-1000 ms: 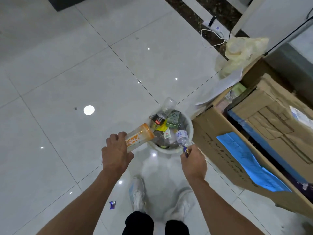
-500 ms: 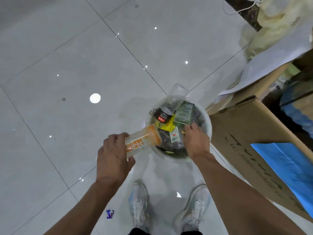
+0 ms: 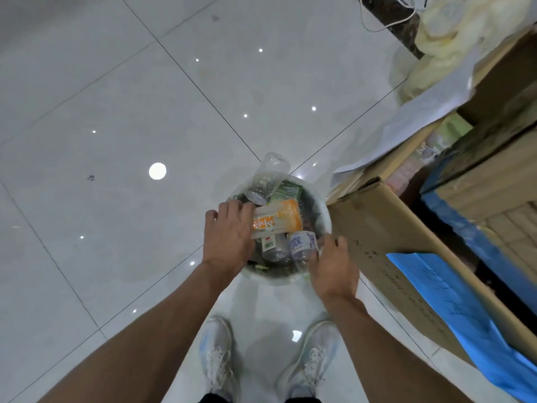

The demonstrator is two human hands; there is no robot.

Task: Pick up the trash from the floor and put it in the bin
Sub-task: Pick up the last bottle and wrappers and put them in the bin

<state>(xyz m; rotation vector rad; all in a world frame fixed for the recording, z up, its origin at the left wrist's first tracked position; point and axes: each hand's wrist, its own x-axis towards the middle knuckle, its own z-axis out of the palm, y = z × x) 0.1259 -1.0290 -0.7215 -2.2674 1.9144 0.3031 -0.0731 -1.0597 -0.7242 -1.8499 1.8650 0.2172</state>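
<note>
Atop the heap inside the bin lies the orange-labelled cup, on its side, its pale end towards the left hand. That hand is spread over the bin's left edge, back upward. Its fingers are nearly straight and fanned, and they lie against the cup's end rather than round it. The thumb is hidden beneath the palm.

Just below the cup sits a clear bottle with a blue label, also in the bin. The right hand is at the bin's near right rim, its fingers bent down beside that bottle. Whether they hold anything cannot be told. A second clear bottle sticks up over the far rim, next to a green packet.

The bin stands on a glossy tiled floor, just beside a cardboard box with a blue sheet draped on it. Two white shoes stand near the bin. A yellowish plastic bag rests on the far boxes.
</note>
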